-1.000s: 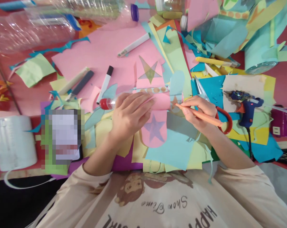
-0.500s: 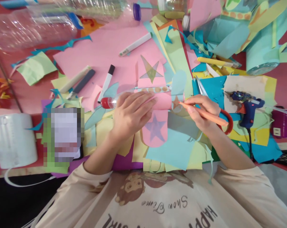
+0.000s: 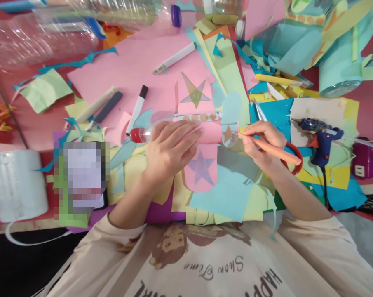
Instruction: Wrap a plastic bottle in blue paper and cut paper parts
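Note:
My left hand point(image 3: 172, 148) lies over a small plastic bottle point(image 3: 215, 133) wrapped in pink paper, its fingers stretched across the wrap. The bottle's red cap point(image 3: 137, 135) points left. Pink paper wings with coloured stars stick out above and below, the lower one bearing a purple star point(image 3: 200, 167). At the bottle's right end sits a light-blue paper tail piece point(image 3: 231, 108) with a brown-orange star point(image 3: 228, 134). Between thumb and fingers, my right hand point(image 3: 263, 142) grips an orange marker point(image 3: 277, 152), its tip just right of that star.
Red-handled scissors point(image 3: 298, 159) lie partly under my right hand. A blue hot glue gun point(image 3: 324, 144) with its cord rests on the right. Markers, including a black-capped one point(image 3: 138, 108), and paper scraps surround the bottle. A phone point(image 3: 85, 175) lies left; large clear bottles point(image 3: 44, 43) lie at the back.
The orange marker's tip has moved slightly right, off the star to the tail piece's edge. My left hand stays on the bottle.

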{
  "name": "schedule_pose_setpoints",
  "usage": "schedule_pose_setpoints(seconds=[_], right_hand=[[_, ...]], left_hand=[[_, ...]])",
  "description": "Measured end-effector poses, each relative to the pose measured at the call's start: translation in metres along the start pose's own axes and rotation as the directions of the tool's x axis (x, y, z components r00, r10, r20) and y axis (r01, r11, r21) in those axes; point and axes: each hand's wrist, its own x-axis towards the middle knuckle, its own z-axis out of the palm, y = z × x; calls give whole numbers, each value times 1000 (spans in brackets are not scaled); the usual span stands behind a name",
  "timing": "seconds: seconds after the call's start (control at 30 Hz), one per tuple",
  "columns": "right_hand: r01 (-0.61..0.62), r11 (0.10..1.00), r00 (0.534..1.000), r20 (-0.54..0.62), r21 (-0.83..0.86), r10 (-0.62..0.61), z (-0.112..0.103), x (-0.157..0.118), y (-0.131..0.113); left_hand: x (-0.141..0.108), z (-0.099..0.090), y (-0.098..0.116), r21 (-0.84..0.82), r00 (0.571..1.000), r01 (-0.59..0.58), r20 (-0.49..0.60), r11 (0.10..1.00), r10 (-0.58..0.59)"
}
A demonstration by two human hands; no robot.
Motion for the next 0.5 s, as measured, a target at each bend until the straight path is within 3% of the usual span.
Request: schedule_pose_setpoints(seconds=[0.3, 0.5], right_hand=[[-42, 999, 997, 68, 14, 41, 1, 1, -3], [-18, 1000, 998, 52, 13, 17, 1, 1, -2]], left_hand=[[-3, 1, -2, -40, 997, 63, 51, 997, -61], [-1, 0, -1, 4, 1000, 4, 8, 1000, -4]])
